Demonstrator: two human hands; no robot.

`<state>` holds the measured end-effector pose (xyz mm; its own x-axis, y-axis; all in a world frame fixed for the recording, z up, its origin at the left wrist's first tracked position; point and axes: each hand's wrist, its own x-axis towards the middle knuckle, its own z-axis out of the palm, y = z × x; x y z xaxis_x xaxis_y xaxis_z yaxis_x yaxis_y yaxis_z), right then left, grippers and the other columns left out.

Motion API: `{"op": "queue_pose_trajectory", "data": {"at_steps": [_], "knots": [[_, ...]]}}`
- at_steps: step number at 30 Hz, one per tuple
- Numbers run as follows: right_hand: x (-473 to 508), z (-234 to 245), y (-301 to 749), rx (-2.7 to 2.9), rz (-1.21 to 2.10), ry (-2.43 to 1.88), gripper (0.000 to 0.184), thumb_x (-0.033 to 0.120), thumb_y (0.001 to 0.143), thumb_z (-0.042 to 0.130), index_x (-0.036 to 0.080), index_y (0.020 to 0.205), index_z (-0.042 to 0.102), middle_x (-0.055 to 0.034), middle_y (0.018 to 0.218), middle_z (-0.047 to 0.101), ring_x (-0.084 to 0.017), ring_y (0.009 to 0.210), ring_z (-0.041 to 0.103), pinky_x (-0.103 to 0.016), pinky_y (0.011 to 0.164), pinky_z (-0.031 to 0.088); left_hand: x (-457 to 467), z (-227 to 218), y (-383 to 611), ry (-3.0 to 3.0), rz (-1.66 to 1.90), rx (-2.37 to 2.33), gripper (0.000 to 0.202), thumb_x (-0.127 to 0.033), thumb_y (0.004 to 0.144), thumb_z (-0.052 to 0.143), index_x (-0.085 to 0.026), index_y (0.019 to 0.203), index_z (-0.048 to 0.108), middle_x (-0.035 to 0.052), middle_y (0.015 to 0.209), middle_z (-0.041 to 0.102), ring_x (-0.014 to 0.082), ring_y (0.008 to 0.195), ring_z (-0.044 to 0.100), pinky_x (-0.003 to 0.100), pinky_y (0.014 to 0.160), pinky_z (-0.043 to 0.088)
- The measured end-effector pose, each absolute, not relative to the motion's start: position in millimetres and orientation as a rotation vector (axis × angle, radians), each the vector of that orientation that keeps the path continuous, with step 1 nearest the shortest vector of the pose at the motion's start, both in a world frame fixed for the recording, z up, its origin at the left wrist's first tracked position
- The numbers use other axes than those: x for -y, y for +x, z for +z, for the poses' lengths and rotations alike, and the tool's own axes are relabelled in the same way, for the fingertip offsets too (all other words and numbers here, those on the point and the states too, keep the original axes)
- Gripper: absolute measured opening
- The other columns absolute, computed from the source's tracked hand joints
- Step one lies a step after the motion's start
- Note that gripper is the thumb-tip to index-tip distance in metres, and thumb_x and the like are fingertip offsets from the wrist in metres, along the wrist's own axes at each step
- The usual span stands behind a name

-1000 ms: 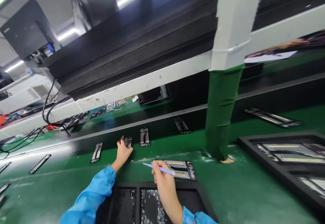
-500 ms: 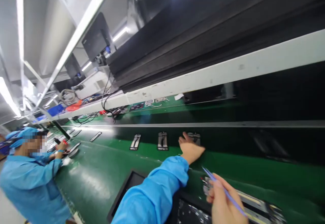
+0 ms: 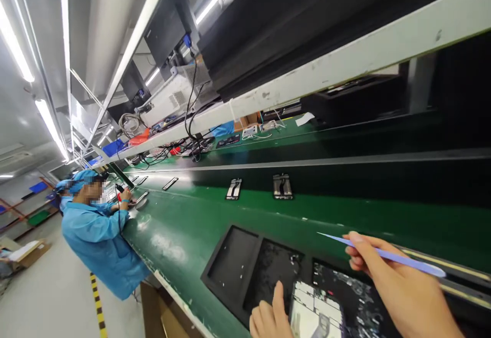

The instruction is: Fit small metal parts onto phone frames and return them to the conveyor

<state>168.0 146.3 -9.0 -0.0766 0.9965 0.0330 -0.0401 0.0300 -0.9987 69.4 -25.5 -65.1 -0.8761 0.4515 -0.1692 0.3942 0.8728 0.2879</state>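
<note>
My left hand [image 3: 268,318] is at the bottom edge, thumb up, gripping the side of a flat pale phone part [image 3: 313,311] over a black compartment tray [image 3: 230,264]. The tray's middle and right cells hold small silvery bits. To the right, my right hand [image 3: 402,289] is closed around a thin light-blue pointed tool [image 3: 383,256], whose tip points left above the green bench. A long dark strip part [image 3: 460,276] lies behind that hand.
Two small dark parts [image 3: 233,188] [image 3: 282,186] ride on the dark conveyor belt [image 3: 345,179] beyond the green bench. A co-worker in a blue coat [image 3: 95,235] works at far left. A white shelf rail [image 3: 307,80] with cables and monitors hangs overhead.
My left hand has left the conveyor belt and come back to the tray with a flat part in it. The view has swung left, and my right hand with the tool has risen.
</note>
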Motion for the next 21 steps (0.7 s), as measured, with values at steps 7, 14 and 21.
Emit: {"op": "queue_pose_trajectory", "data": {"at_steps": [7, 14, 21], "knots": [[-124.9, -4.7, 156.2, 1.551, 1.511, -1.067, 0.038, 0.059, 0.074, 0.061, 0.022, 0.082, 0.057, 0.0028, 0.049, 0.054, -0.015, 0.042, 0.047, -0.029, 0.044, 0.034, 73.5, -31.4, 55.2, 1.622, 0.559, -2.534, 0.121, -0.049, 0.067, 0.081, -0.014, 0.161, 0.015, 0.0232, 0.137, 0.045, 0.05, 0.13, 0.039, 0.069, 0.112, 0.024], [-121.6, -4.6, 157.3, 1.773, 1.135, -1.232, 0.021, 0.041, 0.075, 0.056, 0.025, 0.089, 0.057, 0.0063, 0.049, 0.054, -0.017, 0.044, 0.05, -0.03, 0.049, 0.036, -19.0, 50.7, -11.2, 2.23, 0.206, -1.767, 0.053, -0.046, 0.082, 0.079, -0.024, 0.126, 0.061, 0.0081, 0.125, 0.059, 0.0309, 0.124, 0.046, 0.047, 0.107, 0.034], [-120.3, -0.3, 159.1, 1.845, 1.119, -1.284, 0.018, 0.036, 0.075, 0.052, 0.026, 0.089, 0.057, 0.0067, 0.047, 0.053, -0.017, 0.042, 0.048, -0.03, 0.047, 0.034, -78.5, 30.9, -22.2, 2.286, 0.171, -1.302, 0.036, -0.043, 0.078, 0.084, -0.02, 0.094, 0.061, -0.0002, 0.097, 0.064, 0.0198, 0.1, 0.054, 0.032, 0.092, 0.037]]}}
